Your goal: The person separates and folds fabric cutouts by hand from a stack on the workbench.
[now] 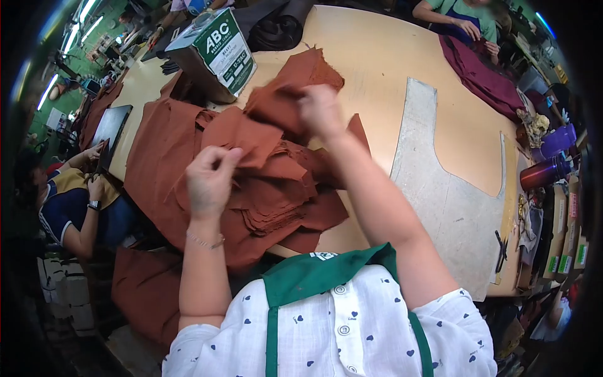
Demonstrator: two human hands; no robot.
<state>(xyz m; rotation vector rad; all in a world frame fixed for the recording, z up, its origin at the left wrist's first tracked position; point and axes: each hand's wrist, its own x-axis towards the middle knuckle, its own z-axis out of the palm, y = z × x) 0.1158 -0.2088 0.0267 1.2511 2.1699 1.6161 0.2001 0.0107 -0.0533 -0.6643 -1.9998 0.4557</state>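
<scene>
Rust-brown cloth covers the near left of the table, with a stack of cut pieces (273,217) at its middle. My left hand (210,179) is closed, thumb against curled fingers, at the edge of a rust-brown cloth piece (248,135) raised above the stack. Farther up, my right hand (322,112) is blurred by motion. Its fingers are closed at the edge of another rust-brown cloth piece (289,103), which is lifted and partly blurred too. The fingertips of the right hand are not sharp.
A green and white ABC tin (217,56) stands behind the cloth. A large grey pattern piece (446,201) lies right, with scissors (500,251) by its edge. Maroon cloth (483,78) is near a co-worker's hands (474,34). Another person (85,195) sits left. A tumbler (543,173) is right.
</scene>
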